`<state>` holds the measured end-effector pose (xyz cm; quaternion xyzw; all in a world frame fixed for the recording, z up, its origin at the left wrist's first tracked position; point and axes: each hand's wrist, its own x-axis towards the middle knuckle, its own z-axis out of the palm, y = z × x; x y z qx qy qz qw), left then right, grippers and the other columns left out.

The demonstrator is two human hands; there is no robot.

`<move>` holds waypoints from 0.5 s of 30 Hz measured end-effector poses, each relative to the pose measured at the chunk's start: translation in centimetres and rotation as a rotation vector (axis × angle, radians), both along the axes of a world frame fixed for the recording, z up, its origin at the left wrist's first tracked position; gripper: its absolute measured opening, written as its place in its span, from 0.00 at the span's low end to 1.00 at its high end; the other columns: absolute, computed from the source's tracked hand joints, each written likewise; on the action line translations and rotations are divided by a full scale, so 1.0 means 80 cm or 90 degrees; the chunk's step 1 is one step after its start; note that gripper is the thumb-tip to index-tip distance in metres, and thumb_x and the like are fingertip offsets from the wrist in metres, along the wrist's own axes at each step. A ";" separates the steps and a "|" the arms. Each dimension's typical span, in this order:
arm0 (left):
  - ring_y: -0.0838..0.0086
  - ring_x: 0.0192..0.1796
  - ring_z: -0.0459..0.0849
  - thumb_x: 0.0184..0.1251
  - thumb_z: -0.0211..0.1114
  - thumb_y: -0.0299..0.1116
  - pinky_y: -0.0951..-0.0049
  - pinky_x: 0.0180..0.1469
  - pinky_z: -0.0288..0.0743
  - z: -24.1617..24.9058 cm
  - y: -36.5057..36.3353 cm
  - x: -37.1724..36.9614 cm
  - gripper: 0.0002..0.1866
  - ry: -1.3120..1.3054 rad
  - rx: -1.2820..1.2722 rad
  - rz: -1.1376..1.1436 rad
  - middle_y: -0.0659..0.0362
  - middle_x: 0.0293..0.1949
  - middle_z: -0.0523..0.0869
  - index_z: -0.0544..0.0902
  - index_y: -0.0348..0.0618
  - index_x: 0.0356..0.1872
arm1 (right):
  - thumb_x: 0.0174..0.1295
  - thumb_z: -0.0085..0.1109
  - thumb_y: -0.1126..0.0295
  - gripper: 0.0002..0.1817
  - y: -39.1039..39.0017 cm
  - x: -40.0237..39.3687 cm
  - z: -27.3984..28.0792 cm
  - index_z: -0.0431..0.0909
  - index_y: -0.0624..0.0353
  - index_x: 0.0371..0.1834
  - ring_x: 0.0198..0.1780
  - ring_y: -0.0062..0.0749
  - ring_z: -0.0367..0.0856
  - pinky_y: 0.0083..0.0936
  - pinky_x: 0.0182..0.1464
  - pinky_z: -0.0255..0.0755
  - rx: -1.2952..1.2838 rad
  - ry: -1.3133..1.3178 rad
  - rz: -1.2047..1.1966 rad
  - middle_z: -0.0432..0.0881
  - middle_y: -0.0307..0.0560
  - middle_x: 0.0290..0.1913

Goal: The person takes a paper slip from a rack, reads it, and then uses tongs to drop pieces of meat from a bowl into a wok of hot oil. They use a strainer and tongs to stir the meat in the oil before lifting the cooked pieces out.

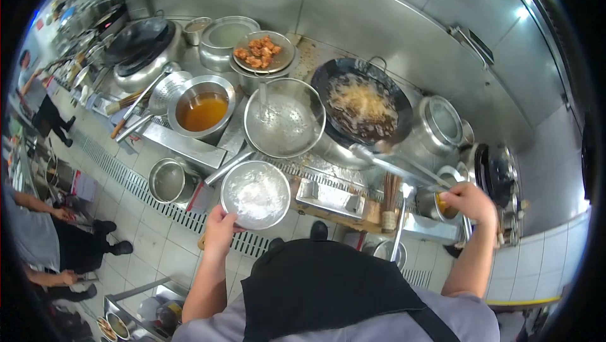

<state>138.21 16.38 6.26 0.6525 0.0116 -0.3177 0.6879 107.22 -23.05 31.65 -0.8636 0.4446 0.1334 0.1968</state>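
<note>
My left hand (218, 231) grips the rim of a metal bowl (255, 195) with white powder in it, and the fingers are closed on its near left edge. At the right, my right hand (470, 203) is closed around long metal tongs (407, 168). The two arms of the tongs reach left toward the near rim of a black wok (322, 86). A small brownish piece, blurred, shows by their tips. Frothing oil (363, 105) bubbles in the wok around golden food. Just beyond the bowl, a large perforated strainer (287, 124) rests with its handle toward me.
Fried brown pieces lie in a strainer (278, 61) on a pot at the back. A pot of amber liquid (203, 113) and a skimmer (169, 92) stand left. Lidded pots (442, 121) stand right of the wok. Co-workers (38, 228) are at far left.
</note>
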 end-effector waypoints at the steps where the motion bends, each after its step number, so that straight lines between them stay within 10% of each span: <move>1: 0.68 0.33 0.87 0.61 0.56 0.24 0.71 0.32 0.84 0.004 0.001 0.000 0.11 0.003 0.002 -0.015 0.50 0.35 0.84 0.76 0.30 0.43 | 0.60 0.65 0.53 0.21 0.015 0.003 -0.021 0.86 0.64 0.36 0.27 0.32 0.79 0.30 0.34 0.73 0.034 0.033 -0.018 0.83 0.51 0.24; 7: 0.70 0.33 0.87 0.62 0.56 0.24 0.70 0.32 0.84 0.020 -0.017 0.007 0.12 0.045 -0.096 -0.084 0.52 0.37 0.85 0.75 0.33 0.46 | 0.65 0.59 0.49 0.24 0.049 0.001 -0.302 0.84 0.63 0.43 0.30 0.34 0.82 0.36 0.39 0.76 0.058 -0.058 -0.075 0.85 0.54 0.32; 15: 0.70 0.37 0.87 0.63 0.55 0.23 0.69 0.36 0.85 0.015 -0.009 -0.015 0.13 0.071 -0.131 -0.070 0.53 0.40 0.86 0.78 0.32 0.48 | 0.67 0.60 0.60 0.17 0.128 0.163 -0.387 0.76 0.66 0.39 0.20 0.29 0.72 0.29 0.20 0.72 0.309 -0.408 -0.426 0.73 0.41 0.23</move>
